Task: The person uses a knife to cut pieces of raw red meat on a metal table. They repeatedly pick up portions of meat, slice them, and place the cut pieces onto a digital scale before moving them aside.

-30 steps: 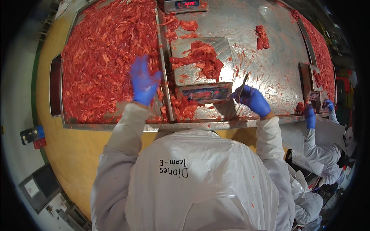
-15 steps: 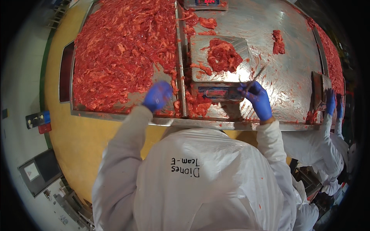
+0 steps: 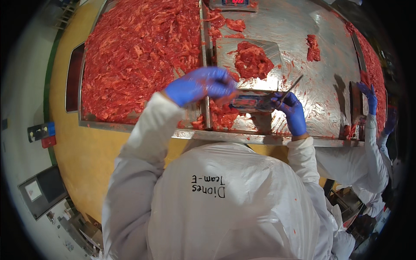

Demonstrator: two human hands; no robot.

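My left hand point(image 3: 199, 86), in a blue glove smeared with red, reaches over the metal divider toward the scale's near left corner. Its fingers are curled around what looks like a small piece of raw meat point(image 3: 226, 99), blurred by motion. My right hand point(image 3: 294, 116), also blue-gloved, is closed on a knife point(image 3: 292, 88) with a thin, narrow blade pointing up and right. That hand is beside the right end of the scale's display point(image 3: 245, 102). On the scale's steel plate point(image 3: 225, 51) lies a clump of red meat point(image 3: 254, 61).
A large heap of raw meat point(image 3: 138, 56) fills the left tray. Scraps point(image 3: 223, 116) lie beside the divider point(image 3: 207, 115), and a meat strip point(image 3: 313, 47) farther right. A second scale point(image 3: 234, 5) stands at the far edge. A co-worker's gloved hand point(image 3: 370, 99) is at right.
My left hand has moved right and away from me, from the left tray to the scale. My right hand stays nearly in place with the knife. The co-worker's hands have moved apart.
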